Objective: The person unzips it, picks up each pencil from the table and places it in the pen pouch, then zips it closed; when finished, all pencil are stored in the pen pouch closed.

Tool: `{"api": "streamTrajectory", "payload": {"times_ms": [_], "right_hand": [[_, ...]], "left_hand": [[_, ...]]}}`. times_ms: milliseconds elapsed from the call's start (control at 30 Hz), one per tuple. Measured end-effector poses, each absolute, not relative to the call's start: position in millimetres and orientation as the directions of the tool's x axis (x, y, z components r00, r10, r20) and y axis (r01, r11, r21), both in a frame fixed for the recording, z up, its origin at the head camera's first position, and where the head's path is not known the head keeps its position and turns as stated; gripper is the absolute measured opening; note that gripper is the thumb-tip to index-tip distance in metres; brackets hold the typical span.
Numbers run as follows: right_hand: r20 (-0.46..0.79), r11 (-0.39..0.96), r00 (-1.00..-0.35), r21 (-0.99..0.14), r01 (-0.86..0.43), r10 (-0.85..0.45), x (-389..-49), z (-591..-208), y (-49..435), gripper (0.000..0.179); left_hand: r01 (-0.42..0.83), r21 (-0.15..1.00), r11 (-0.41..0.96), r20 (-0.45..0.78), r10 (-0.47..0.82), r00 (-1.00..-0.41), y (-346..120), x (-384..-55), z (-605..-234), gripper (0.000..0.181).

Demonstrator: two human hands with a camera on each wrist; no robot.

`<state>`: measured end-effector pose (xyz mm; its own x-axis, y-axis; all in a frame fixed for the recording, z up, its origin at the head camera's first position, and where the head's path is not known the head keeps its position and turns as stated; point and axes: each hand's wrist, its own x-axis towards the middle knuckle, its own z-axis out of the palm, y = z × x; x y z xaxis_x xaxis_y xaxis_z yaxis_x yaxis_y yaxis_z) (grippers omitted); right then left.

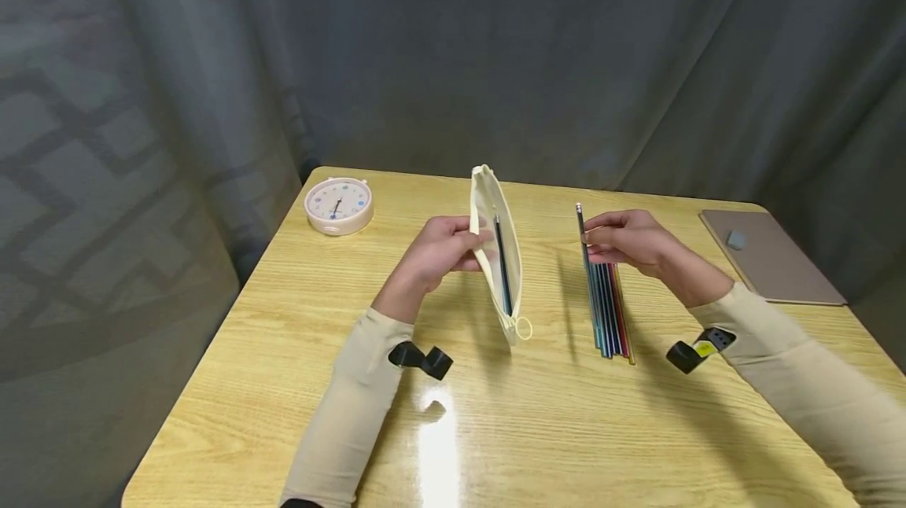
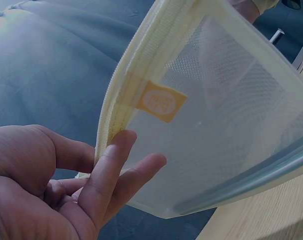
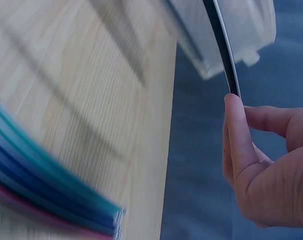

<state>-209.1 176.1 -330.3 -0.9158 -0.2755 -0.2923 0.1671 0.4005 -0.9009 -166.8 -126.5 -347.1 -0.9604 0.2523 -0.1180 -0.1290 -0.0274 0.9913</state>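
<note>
In the head view my left hand (image 1: 447, 247) pinches one rim of a cream zip pouch (image 1: 515, 256), which stands tilted above the table with its mouth spread apart. Its see-through mesh wall bears an orange label (image 2: 162, 101) in the left wrist view. Dark pencils (image 1: 504, 272) lie inside, along the pouch's lower side. Between thumb and fingertips my right hand (image 1: 626, 239) grips a dark pencil (image 3: 222, 42), eraser end up, to the right of the pouch. Below that hand, a row of several blue, teal, red and yellow pencils (image 1: 614, 319) lies on the table.
A round pale clock (image 1: 339, 205) sits at the table's back left. At the back right lies a flat taupe notebook (image 1: 778, 260) with a small grey-blue eraser (image 1: 735, 240) on it. A dark curtain (image 1: 453, 60) hangs behind the wooden table (image 1: 297, 382).
</note>
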Motion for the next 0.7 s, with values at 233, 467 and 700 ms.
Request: {"api": "streamTrajectory", "payload": {"times_ms": [233, 467, 700], "right_hand": [[-0.254, 0.34, -0.913, -0.93, 0.14, -0.319, -201, -317, 143, 0.047], [-0.219, 0.265, -0.902, -0.956, 0.123, -0.371, -190, -303, 119, 0.039], [-0.195, 0.248, -0.908, -0.963, 0.105, -0.37, -183, -292, 101, 0.036]], "left_hand": [[-0.142, 0.989, -0.033, -0.129, 0.259, -0.957, -127, -169, -346, 0.034], [-0.147, 0.988, -0.052, -0.13, 0.252, -0.959, -127, -168, -346, 0.035], [-0.149, 0.987, -0.061, -0.128, 0.256, -0.958, -127, -168, -347, 0.035]]}}
